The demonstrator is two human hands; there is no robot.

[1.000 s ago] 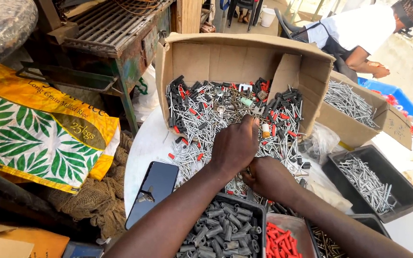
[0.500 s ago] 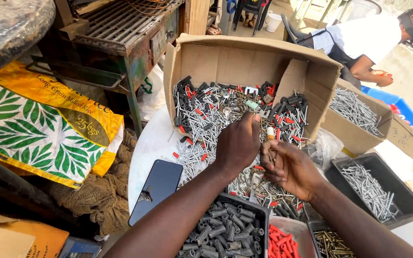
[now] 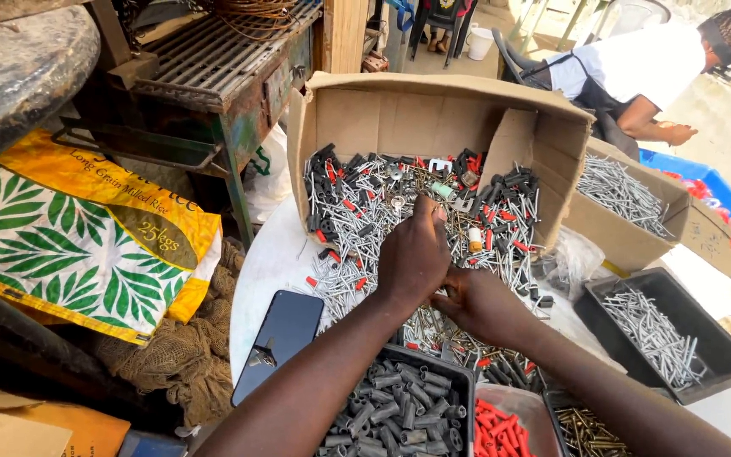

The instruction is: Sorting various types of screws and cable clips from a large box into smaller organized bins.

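The mixed pile of nails and plastic plugs (image 3: 365,220) spills out of a tipped cardboard box (image 3: 433,110) onto the white table (image 3: 268,254), filling the middle of my view. My left hand (image 3: 414,254) sits knuckles-up on the pile, fingers curled shut at its 12 o'clock edge, pinching something too small for me to identify. My right hand (image 3: 484,305) lies just at 4 o'clock of the left, touching it, palm down on the nails; its fingers are tucked under and I cannot tell whether they grip anything.

At 6 o'clock from the hands stands a black tray of grey plugs (image 3: 399,415), with a clear tub of red plugs (image 3: 501,427) to its right and a tray of brass screws (image 3: 590,436) beyond that. A dark phone (image 3: 279,338) lies flat at 8 o'clock. At 3 o'clock a black tray of nails (image 3: 662,338) sits near a second cardboard box of nails (image 3: 628,203). Another person in a white shirt (image 3: 628,68) bends at 1 o'clock, well apart.
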